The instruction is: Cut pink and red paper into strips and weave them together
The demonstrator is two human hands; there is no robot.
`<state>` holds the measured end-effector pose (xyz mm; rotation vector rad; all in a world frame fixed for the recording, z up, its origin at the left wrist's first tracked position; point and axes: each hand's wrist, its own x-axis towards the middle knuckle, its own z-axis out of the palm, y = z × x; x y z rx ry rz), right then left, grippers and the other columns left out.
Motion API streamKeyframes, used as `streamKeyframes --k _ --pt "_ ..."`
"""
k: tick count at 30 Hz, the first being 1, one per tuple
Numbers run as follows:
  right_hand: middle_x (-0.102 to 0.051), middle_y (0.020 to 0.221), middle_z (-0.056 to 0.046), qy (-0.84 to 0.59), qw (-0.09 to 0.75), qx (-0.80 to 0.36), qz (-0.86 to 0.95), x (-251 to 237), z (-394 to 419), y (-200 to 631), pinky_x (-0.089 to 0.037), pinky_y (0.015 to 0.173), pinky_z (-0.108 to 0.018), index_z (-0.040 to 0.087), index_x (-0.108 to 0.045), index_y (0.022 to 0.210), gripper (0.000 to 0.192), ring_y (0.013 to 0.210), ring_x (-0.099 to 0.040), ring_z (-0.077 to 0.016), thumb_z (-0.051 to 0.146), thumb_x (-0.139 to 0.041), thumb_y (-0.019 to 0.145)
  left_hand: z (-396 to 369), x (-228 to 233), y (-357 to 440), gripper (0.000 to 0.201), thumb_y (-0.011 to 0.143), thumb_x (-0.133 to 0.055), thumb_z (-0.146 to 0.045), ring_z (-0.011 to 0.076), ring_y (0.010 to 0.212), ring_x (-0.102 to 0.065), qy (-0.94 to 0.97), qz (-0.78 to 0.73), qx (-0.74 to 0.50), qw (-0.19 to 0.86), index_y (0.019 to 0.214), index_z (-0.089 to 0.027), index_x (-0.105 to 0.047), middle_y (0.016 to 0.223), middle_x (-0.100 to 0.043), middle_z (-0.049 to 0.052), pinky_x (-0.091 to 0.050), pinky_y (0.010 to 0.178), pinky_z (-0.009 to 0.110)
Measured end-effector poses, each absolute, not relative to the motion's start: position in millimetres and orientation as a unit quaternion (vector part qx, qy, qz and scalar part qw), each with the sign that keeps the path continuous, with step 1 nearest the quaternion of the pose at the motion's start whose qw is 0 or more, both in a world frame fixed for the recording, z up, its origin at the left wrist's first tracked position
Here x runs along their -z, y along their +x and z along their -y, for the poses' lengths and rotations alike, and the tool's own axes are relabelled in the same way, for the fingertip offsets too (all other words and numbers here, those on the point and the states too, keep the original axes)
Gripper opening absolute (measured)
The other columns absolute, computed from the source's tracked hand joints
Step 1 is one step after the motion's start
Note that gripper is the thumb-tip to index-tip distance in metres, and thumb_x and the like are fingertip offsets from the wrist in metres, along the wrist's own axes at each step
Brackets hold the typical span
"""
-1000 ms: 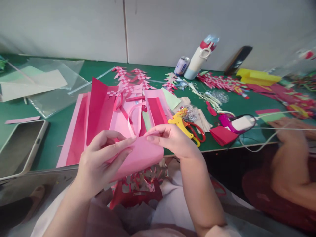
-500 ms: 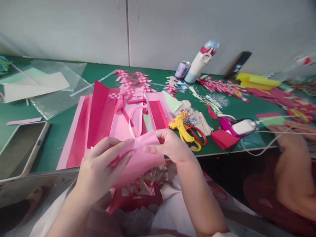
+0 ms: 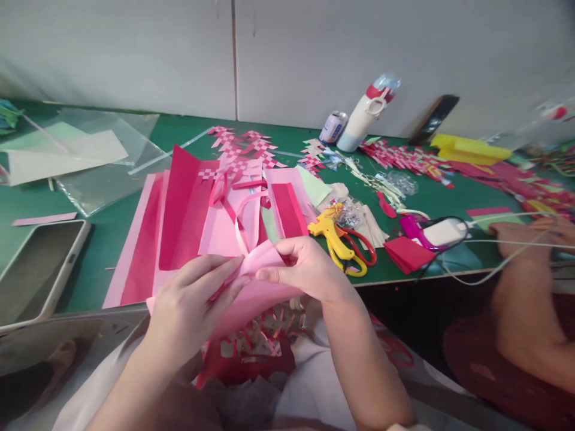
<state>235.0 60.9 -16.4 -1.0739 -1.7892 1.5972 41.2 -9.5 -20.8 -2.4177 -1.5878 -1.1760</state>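
Note:
A sheet of light pink paper (image 3: 258, 302) is held between both hands at the table's front edge, its upper edge folded over. My left hand (image 3: 188, 296) is closed on the paper's left part, fingers along the fold. My right hand (image 3: 305, 269) pinches the folded edge between thumb and forefinger. Behind them lie pink sheets (image 3: 229, 215), a standing-up dark pink sheet (image 3: 182, 209) and thin paper strips (image 3: 240, 221). Checkered woven paper pieces (image 3: 242, 149) rest at the back. Below my hands, a red container (image 3: 247, 368) holds paper scraps.
Yellow-handled scissors (image 3: 336, 239) and a red-handled pair (image 3: 362, 242) lie at right. Beyond stand a white bottle (image 3: 359, 123) and a can (image 3: 333, 127). A phone (image 3: 40, 266) lies at left. A co-worker's arm (image 3: 523, 293) is at far right, near white cables (image 3: 498, 257).
The paper's upper edge has been bent over further, and a corner now shows left of my left hand. My right hand has shifted slightly left. The co-worker's arm has moved a little.

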Motion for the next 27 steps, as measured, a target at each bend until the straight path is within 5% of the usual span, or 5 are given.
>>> streamKeyframes --k 5,12,20,27 --pt "-0.062 0.070 0.000 -0.401 0.289 -0.584 0.644 17.6 -61.8 237.1 -0.045 0.062 -0.023 0.014 -0.070 0.078 0.028 0.067 -0.055 -0.0117 0.040 -0.075 0.070 10.6 21.6 41.9 0.014 0.083 -0.063 -0.018 0.0122 0.077 -0.065 -0.770 0.518 0.373 0.010 0.096 -0.014 -0.068 0.086 -0.067 0.004 -0.052 0.071 0.021" --pt "-0.063 0.077 -0.001 -0.346 0.303 -0.575 0.676 13.6 -58.4 231.4 -0.046 0.072 -0.026 0.015 -0.070 0.082 0.021 0.077 -0.058 -0.0139 0.036 -0.069 0.078 11.1 22.9 42.6 0.031 0.086 -0.060 -0.020 0.0098 0.072 -0.065 -0.768 0.525 0.367 0.008 0.116 -0.020 -0.063 0.088 -0.068 0.002 -0.048 0.056 0.018" --pt "-0.064 0.079 0.000 -0.362 0.307 -0.543 0.693 9.7 -54.3 228.3 -0.046 0.072 -0.025 0.017 -0.069 0.082 0.017 0.077 -0.058 -0.0129 0.034 -0.070 0.078 12.4 22.2 45.2 0.013 0.084 -0.061 -0.017 0.0127 0.075 -0.063 -0.765 0.519 0.380 -0.025 0.094 -0.015 -0.068 0.087 -0.066 0.005 -0.052 0.064 0.023" --pt "-0.062 0.089 0.000 -0.342 0.360 -0.534 0.684 11.1 -55.6 228.7 -0.048 0.076 -0.024 0.023 -0.063 0.105 0.032 0.082 -0.058 -0.0114 0.028 -0.073 0.075 14.5 20.9 44.6 0.012 0.083 -0.061 -0.014 0.0101 0.071 -0.061 -0.760 0.509 0.399 -0.065 0.093 -0.017 -0.067 0.086 -0.064 0.003 -0.051 0.058 0.020"
